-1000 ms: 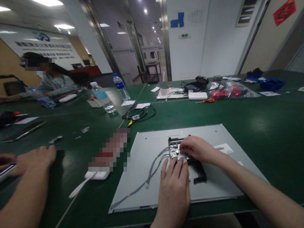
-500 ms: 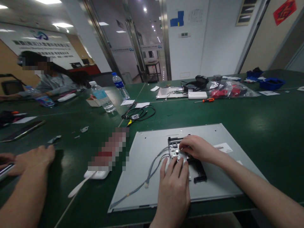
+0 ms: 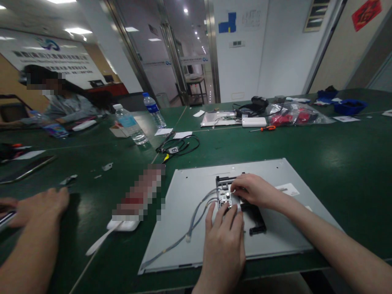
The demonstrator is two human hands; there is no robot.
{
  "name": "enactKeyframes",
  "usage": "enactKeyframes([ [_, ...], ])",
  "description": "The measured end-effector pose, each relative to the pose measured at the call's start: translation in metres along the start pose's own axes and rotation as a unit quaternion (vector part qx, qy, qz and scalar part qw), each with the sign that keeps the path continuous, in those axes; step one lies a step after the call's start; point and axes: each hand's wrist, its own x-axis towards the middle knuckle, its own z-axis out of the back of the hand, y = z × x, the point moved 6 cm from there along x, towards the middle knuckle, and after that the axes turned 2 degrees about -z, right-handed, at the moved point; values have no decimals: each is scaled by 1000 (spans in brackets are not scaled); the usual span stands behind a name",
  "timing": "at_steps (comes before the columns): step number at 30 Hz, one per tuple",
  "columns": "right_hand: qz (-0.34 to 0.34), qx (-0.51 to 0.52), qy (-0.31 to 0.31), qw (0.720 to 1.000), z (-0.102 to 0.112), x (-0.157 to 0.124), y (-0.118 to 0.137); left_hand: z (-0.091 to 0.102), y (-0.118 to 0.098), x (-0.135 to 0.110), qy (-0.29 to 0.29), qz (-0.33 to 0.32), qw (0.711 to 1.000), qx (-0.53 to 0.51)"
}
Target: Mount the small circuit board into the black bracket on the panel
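Observation:
A flat pale-grey metal panel [image 3: 171, 245] lies in front of me, with a black bracket [image 3: 255, 222] and a small circuit board [image 3: 226, 196] at its middle. Grey cables [image 3: 193, 218] run from the board's left side down to the panel's near left corner. My left hand [image 3: 225, 237] rests over the near side of the board, fingers stretched forward and slightly apart. From the right, my right hand [image 3: 257, 190] reaches to the board's far right side, its fingertips pinched together. Whatever is between those fingertips is hidden.
Left of the panel lies a blurred-out device with a white base [image 3: 125, 224]. A co-worker's arm [image 3: 36, 228] rests further left. Beyond are a coiled black cable [image 3: 192, 147], water bottles [image 3: 131, 124] and an orange-handled screwdriver [image 3: 268, 128].
The whole view has shifted very slightly. Both hands keep nearly the same place on the board, and the panel and cables lie as before.

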Motion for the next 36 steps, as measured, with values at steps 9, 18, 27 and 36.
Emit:
enactKeyframes([
  [9,10,1,10,1000,-1,1,-1,1,1,0,-11,8,1000,-13],
  [18,6,6,4,1000,1,0,1,0,1,0,-14,5,1000,-6],
  [27,16,7,-6,1000,0,0,3,-1,1,-1,4,13,1000,-6],
  [36,1,25,6,1000,-3,-1,1,3,-2,0,-21,21,1000,-11],
])
